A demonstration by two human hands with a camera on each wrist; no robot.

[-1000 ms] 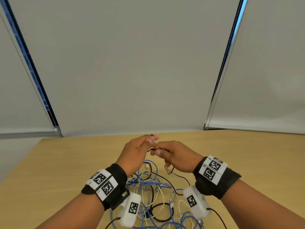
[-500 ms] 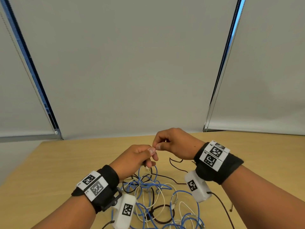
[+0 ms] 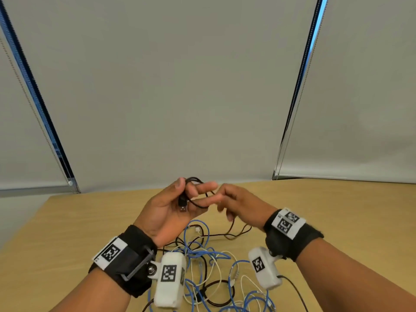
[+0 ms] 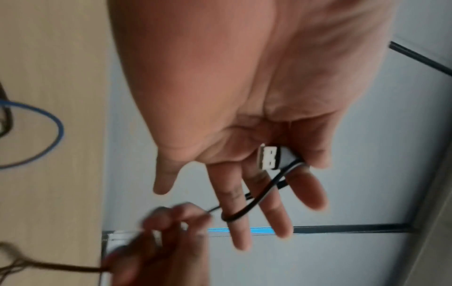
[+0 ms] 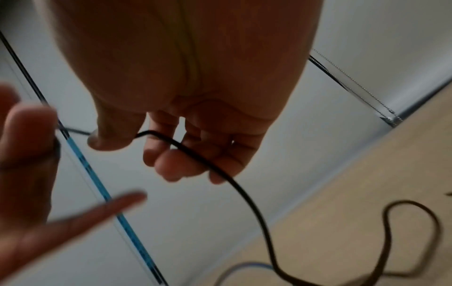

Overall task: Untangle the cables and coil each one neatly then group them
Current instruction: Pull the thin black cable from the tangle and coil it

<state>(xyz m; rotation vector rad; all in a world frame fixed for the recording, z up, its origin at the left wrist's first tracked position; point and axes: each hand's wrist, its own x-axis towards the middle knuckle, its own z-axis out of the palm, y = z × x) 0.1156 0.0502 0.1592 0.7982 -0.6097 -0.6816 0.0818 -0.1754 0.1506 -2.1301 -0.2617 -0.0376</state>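
Note:
My left hand (image 3: 194, 188) is raised over the table with its palm turned toward me. Its thumb pins a black USB cable (image 3: 199, 205) just above the plug (image 3: 182, 204), and the cable loops round its straight fingers (image 4: 276, 212). The plug (image 4: 271, 158) lies against the palm. My right hand (image 3: 225, 199) is at the left fingertips and pinches the same black cable (image 5: 244, 195) between thumb and forefinger. From there the cable drops to the table (image 3: 337, 210). A tangle (image 3: 202, 255) of blue, white and black cables lies below both wrists.
White wrist cameras (image 3: 170, 280) hang under each wrist, just above the tangle. Grey roller blinds (image 3: 180, 86) stand behind the table's far edge. The table's left edge (image 3: 24, 228) runs diagonally at the left.
My left hand has risen and turned palm up, and the black cable now loops round its fingers. My right hand has dropped lower, to beside the left fingertips.

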